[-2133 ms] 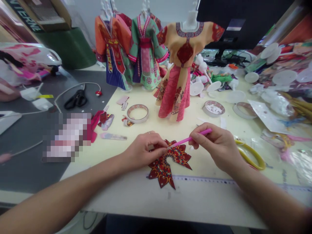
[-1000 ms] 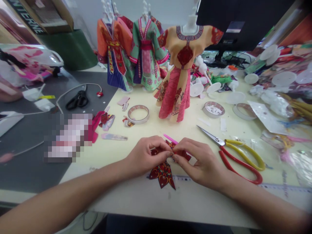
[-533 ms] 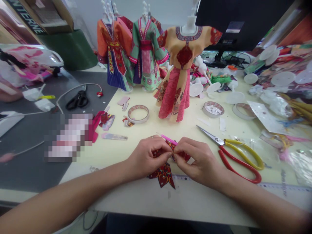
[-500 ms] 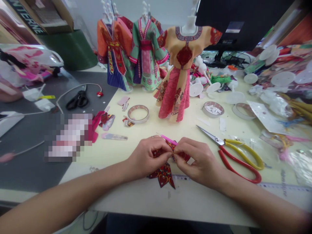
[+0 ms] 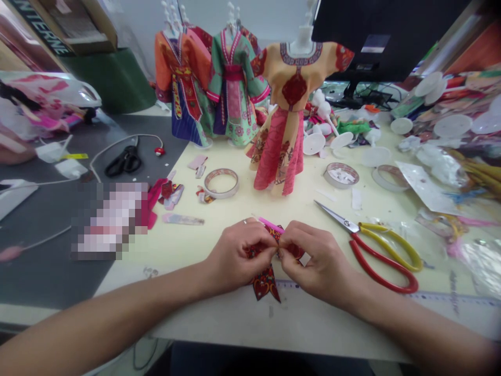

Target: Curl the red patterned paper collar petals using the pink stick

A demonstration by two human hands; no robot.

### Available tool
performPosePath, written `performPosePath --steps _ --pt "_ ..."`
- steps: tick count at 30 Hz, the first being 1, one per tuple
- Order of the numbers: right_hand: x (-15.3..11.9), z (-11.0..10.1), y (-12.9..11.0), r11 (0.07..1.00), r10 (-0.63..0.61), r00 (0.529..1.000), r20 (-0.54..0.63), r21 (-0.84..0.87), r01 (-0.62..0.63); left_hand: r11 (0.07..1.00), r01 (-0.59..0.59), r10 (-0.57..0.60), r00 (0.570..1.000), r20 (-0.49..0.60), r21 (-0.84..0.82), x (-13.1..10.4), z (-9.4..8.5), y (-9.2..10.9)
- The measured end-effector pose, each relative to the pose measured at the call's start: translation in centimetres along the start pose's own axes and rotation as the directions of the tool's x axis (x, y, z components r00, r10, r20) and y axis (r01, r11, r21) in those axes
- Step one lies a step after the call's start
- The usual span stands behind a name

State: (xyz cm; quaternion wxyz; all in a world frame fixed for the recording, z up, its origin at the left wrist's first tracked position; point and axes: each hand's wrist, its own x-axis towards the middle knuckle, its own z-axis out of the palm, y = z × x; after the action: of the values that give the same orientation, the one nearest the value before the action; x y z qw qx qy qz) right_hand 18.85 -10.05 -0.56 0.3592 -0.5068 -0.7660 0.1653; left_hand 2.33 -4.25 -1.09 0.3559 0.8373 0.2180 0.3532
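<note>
Centrally, just below the middle of the frame, both hands meet over a red patterned piece (image 5: 265, 283), whose pointed lower end shows beneath them while much of the rest is hidden. Thumb and forefinger of the left hand (image 5: 245, 256) are pinched together on it; the right hand (image 5: 313, 256) pinches it the same way, the fingertips of the two touching or nearly so. Just beyond them slants a pink pen (image 5: 271, 225), one end running behind the right hand's fingers; whether they hold it, I cannot tell. At centre right lie scissors (image 5: 348, 223) with one yellow and one red handle, blades pointing up and left. A ruler (image 5: 450, 299) runs along the lower right, partly covered by the right arm. At upper centre, a doll dress (image 5: 299, 78) with a yellow top and pink-panelled skirt stands upright, beyond a tape roll (image 5: 221, 194).
</note>
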Motion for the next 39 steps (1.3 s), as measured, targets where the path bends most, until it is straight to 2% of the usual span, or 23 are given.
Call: performPosePath --steps 3,5,7,11,14,21,27,39 --pt "0.1 -0.3 0.5 0.999 0.036 0.999 -0.011 -0.02 -0.036 1.0 -0.025 0.025 0.999 -0.048 -0.005 -0.1 -0.2 0.3" --pt "0.2 -0.7 1.0 0.995 0.097 0.994 -0.04 -0.025 -0.098 0.999 0.01 -0.014 0.994 -0.11 -0.035 -0.3 -0.5 0.6" --pt "0.4 -1.3 1.3 0.989 0.146 0.987 -0.07 0.009 -0.146 0.99 0.114 -0.125 0.983 -0.135 -0.087 -0.4 -0.8 0.7" --pt "0.8 -1.9 1.2 0.977 0.188 0.981 -0.045 0.109 -0.182 0.901 0.374 -0.39 0.92 -0.036 -0.221 -0.3 -0.9 0.3" --pt "0.9 -2.1 1.0 0.947 0.267 0.964 0.008 0.184 -0.264 0.851 0.449 -0.466 0.885 0.003 -0.273 -0.1 -0.9 -0.2" --pt "1.0 -2.6 1.8 0.878 0.366 0.928 0.062 0.309 -0.367 0.873 0.441 -0.452 0.892 -0.004 -0.207 0.1 -1.0 -0.4" --pt "1.1 -3.1 2.1 0.827 0.441 0.892 0.095 0.343 -0.445 0.87 0.457 -0.465 0.886 0.001 -0.186 0.0 -1.2 -0.7" --pt "1.3 -3.3 2.1 0.876 0.326 0.94 0.097 0.342 -0.339 0.871 0.458 -0.466 0.885 -0.002 -0.175 0.0 -1.4 -0.7"
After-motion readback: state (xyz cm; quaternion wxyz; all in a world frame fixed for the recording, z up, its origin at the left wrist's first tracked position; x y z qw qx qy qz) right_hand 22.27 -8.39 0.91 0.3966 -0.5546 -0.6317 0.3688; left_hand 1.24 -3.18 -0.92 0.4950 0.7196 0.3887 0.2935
